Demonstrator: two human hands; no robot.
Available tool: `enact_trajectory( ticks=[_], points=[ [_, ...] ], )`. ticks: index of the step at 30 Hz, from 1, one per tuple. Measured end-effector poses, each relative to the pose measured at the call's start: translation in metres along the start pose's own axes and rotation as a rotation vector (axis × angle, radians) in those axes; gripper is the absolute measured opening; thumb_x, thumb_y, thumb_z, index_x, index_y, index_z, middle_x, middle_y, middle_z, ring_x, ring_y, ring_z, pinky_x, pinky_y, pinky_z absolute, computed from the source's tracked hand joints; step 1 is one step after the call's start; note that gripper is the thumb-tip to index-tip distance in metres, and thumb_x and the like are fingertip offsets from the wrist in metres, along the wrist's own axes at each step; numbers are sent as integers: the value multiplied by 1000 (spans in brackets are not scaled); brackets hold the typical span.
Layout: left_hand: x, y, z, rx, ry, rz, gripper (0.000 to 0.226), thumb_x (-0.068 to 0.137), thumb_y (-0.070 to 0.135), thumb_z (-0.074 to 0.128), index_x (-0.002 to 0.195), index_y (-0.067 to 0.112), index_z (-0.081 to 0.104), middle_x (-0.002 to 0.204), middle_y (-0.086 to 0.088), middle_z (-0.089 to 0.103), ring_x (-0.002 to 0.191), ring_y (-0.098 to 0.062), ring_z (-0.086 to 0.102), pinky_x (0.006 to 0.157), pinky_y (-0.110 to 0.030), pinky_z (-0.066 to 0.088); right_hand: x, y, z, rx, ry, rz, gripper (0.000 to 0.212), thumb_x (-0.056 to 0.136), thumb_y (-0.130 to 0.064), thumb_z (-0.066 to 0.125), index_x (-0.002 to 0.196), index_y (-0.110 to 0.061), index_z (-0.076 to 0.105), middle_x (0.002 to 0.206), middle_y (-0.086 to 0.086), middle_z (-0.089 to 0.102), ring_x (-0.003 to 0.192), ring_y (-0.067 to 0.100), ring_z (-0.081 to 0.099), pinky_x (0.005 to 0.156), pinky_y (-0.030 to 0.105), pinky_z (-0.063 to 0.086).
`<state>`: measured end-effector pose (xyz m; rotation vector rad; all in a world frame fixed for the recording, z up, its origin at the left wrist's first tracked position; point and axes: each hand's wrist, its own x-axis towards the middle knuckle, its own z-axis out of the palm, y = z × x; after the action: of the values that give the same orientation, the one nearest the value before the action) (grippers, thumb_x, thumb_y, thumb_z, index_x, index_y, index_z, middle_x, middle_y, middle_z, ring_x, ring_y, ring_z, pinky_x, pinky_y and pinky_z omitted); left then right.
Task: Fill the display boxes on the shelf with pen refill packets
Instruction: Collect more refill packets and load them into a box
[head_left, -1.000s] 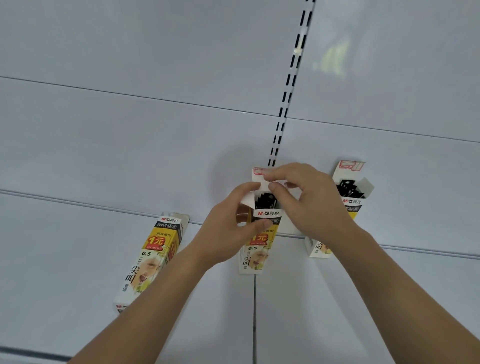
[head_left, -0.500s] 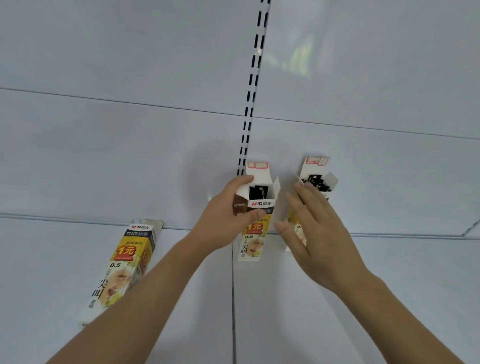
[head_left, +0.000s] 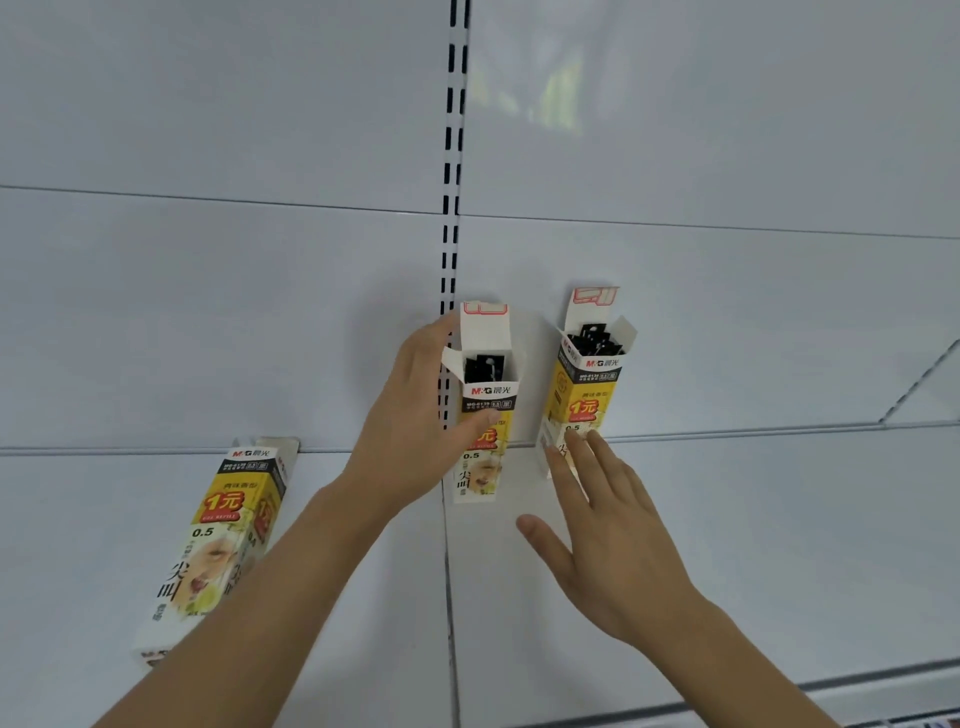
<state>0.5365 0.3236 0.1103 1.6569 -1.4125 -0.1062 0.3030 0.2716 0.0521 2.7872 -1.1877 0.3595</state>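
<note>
gripping the middle box (head_left: 480, 410), the left hand (head_left: 410, 426) hides its side; right hand (head_left: 608, 545) released, fingers spread.

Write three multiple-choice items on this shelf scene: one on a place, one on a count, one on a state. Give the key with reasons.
1. Where is the left hand?
A. gripping the middle box
B. flat on the shelf
C. on the left box

2. How many display boxes show?
A. two
B. three
C. five

3. What is the state of the right box?
A. lying flat
B. sealed
C. upright, top flap open

Key: 1 A, the thumb and fingers wrap that box. 2 B, three yellow-and-white boxes stand or lie on the shelf. 3 C, its flap is raised and dark refills show inside; the right hand reaches toward its base with straight fingers.
</note>
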Motion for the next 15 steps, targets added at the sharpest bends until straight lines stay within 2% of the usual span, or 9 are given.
enact_trajectory(
  ticks=[3, 7, 12, 15],
  points=[
    [-17, 4, 3, 261, 86, 90, 86, 95, 47, 72, 163, 25, 25, 171, 2, 22, 158, -19, 22, 123, -41, 29, -7, 1, -1, -2, -62, 37, 87, 102, -76, 8, 167, -18, 19, 175, 5, 7, 162, 24, -1, 130, 50, 18],
    [-52, 7, 19, 474, 143, 134, 78, 100, 55, 54, 163, 15, 32, 173, -12, 22, 161, -32, 16, 128, -58, 22, -21, 6, -1, -11, -166, 86, 91, 97, -79, -4, 168, -23, 5, 175, 1, -8, 161, 21, -15, 132, 44, 2],
    [-73, 18, 30, 578, 148, 67, 84, 101, 57, 51, 167, 16, 20, 176, -14, 3, 163, -34, 1, 128, -61, 16, -41, 20, -7, -4, -166, 79, 92, 97, -78, -5, 168, -22, 13, 176, 5, 2, 162, 25, -9, 131, 45, 4],
    [-66, 23, 31, 681, 112, 54, 84, 102, 59, 46, 168, 18, 15, 176, -14, -3, 163, -35, -3, 127, -64, 16, -47, 34, -11, 20, -205, 73, 97, 88, -79, -16, 168, -25, 0, 175, 2, -11, 160, 23, -19, 132, 44, 1]
  ],
)
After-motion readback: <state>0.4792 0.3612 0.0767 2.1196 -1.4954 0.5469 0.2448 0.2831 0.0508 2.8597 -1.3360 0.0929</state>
